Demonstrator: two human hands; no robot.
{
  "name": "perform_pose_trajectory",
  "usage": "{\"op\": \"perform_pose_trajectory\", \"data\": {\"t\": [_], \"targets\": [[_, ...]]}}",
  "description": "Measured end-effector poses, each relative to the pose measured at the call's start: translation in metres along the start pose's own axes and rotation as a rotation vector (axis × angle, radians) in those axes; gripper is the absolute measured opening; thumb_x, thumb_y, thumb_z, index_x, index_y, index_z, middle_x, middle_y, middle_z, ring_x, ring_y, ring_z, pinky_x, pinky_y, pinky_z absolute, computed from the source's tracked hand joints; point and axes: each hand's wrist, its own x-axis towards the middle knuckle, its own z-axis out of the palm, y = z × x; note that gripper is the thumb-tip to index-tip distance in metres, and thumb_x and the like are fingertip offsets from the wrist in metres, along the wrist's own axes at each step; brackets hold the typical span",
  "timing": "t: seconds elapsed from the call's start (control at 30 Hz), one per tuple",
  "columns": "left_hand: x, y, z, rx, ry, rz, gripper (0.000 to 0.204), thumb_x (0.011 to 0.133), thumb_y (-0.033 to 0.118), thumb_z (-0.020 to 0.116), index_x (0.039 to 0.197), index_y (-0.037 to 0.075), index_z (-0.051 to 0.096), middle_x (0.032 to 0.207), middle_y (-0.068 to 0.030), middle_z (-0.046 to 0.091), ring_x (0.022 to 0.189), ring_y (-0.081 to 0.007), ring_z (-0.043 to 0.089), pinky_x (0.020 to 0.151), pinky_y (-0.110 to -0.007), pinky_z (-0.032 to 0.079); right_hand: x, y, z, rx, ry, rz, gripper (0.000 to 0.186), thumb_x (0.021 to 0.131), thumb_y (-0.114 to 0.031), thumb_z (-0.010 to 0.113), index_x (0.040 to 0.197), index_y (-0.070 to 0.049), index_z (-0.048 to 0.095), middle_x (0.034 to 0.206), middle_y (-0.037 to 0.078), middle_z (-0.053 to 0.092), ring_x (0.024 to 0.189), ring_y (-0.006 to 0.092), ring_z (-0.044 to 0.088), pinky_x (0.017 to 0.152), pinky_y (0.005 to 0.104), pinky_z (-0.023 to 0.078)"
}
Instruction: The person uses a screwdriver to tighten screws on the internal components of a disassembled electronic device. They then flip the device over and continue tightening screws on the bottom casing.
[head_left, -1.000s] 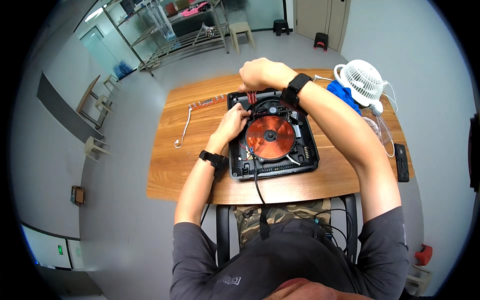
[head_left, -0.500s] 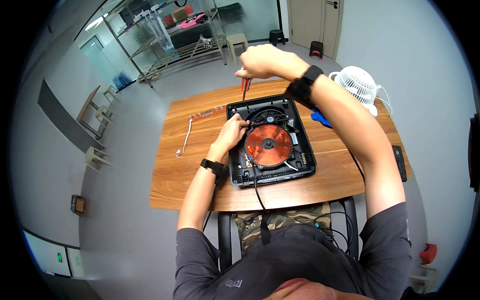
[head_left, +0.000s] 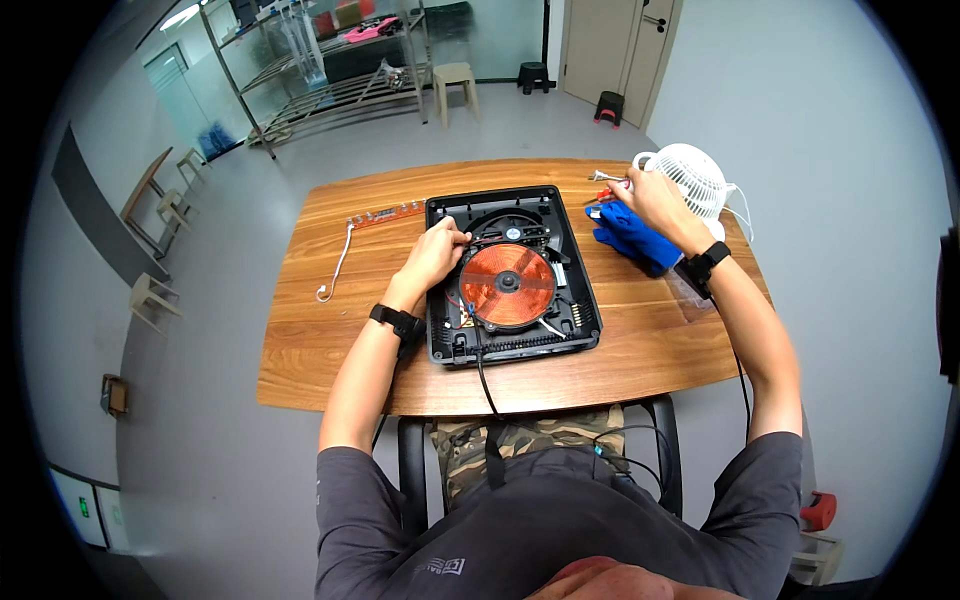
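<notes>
An opened induction cooker (head_left: 433,345) lies on the wooden table in front of me, its black lower shell holding a round copper coil (head_left: 490,290) and a fan (head_left: 513,233) above the coil. My left hand (head_left: 435,255) rests over the shell's left rim, fingers closed together beside the fan; what lies between the fingertips is hidden. Out at the far right of the table, my right hand (head_left: 662,203) is closed round a red-handled screwdriver (head_left: 603,195), mostly covered by the fingers. Just below that hand lies a bundled blue cloth (head_left: 632,240).
Left of the cooker is an orange circuit strip (head_left: 388,214) with a white cable (head_left: 338,270). A white fan (head_left: 690,175) stands at the table's far right corner. The cooker's black power cord (head_left: 486,385) hangs over the near edge. A metal shelf rack (head_left: 330,95) stands beyond the table.
My right hand has moved from above the cooker's far edge to the right, down beside the blue cloth, with the screwdriver. My left hand stays at the cooker. The view has shifted slightly.
</notes>
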Motion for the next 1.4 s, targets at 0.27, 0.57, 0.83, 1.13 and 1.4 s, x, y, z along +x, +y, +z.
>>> {"op": "perform_pose_trajectory", "data": {"t": [0.27,0.57,0.83,1.13,1.4], "targets": [[0.001,0.000,-0.002,0.056,-0.028,0.033,0.020,0.092,0.010,0.067,0.108,0.002,0.075,0.101,-0.0146,0.062,0.098,-0.0357,0.065,0.086,-0.044,0.053,-0.016,0.003,0.049,0.052,0.042,-0.056,0.045,0.097,-0.042,0.065,0.090,0.003,0.070,0.079,0.024,0.071,0.076,0.0424,0.070,0.070,0.0491,0.057],[0.001,0.002,-0.004,0.032,-0.044,0.002,0.020,0.089,0.008,0.069,0.107,0.002,0.076,0.103,-0.0151,0.063,0.101,-0.0362,0.066,0.087,-0.044,0.054,-0.042,0.005,0.059,0.021,-0.067,-0.018,0.044,0.094,-0.040,0.065,0.086,0.003,0.068,0.077,0.026,0.069,0.074,0.0428,0.070,0.067,0.0500,0.057],[0.003,0.000,-0.005,0.071,-0.103,-0.007,0.025,0.089,0.009,0.069,0.114,0.003,0.074,0.107,-0.0145,0.063,0.103,-0.0351,0.065,0.091,-0.044,0.053,-0.068,0.003,0.088,-0.053,-0.439,0.011,0.050,0.086,-0.040,0.074,0.103,0.007,0.066,0.096,0.029,0.070,0.090,0.0439,0.070,0.081,0.0488,0.058],[0.011,-0.023,-0.044,0.100,-0.111,0.161,0.028,0.090,0.015,0.067,0.115,0.004,0.073,0.103,-0.0171,0.069,0.098,-0.0359,0.067,0.087,-0.044,0.054,-0.073,0.002,0.098,-0.014,-0.468,0.041,0.060,0.089,-0.049,0.071,0.103,0.009,0.067,0.095,0.031,0.070,0.089,0.0449,0.071,0.079,0.0502,0.058],[0.025,-0.121,-0.097,0.500,-0.117,-0.222,0.031,0.090,0.016,0.067,0.120,0.008,0.070,0.125,-0.0128,0.066,0.117,-0.0335,0.062,0.097,-0.043,0.053,-0.065,0.005,0.088,-0.032,-0.401,0.036,0.069,0.092,-0.060,0.063,0.092,0.009,0.068,0.084,0.030,0.070,0.080,0.0457,0.071,0.071,0.0496,0.058]]}}
